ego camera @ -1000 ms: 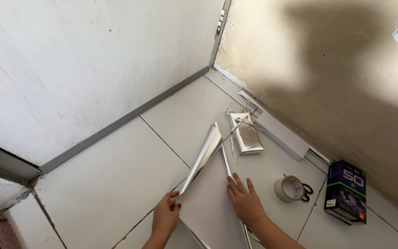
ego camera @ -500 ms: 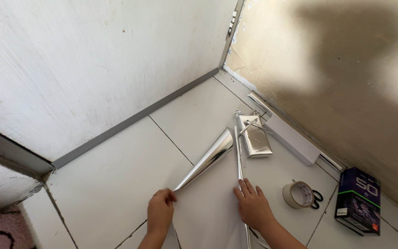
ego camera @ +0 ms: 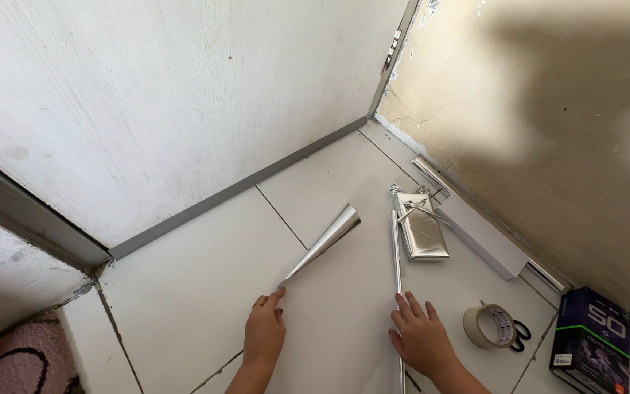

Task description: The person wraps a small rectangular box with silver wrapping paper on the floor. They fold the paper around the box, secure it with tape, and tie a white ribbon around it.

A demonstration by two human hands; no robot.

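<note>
Flatter now than a second ago, the white sheet (ego camera: 344,292) with the silver underside has been lowered: its raised fold, which stood well up from the floor (ego camera: 184,292), has sunk to a narrow silver curl (ego camera: 329,237) that runs toward the far corner where the two walls meet. The sheet's long axis runs from the near edge of the floor toward that corner. The left hand (ego camera: 264,332) has slid outward along the left edge, fingers together and pressing flat, seemingly to smooth the fold down. The right hand (ego camera: 421,339) lies palm down on the right edge, fingers spread apart, pinning it. Beyond lie a long white box (ego camera: 486,237) along the wall, a silver-wrapped parcel (ego camera: 423,233), a dark carton (ego camera: 590,332), and a tape roll (ego camera: 488,326) touching black scissors (ego camera: 520,334).
</note>
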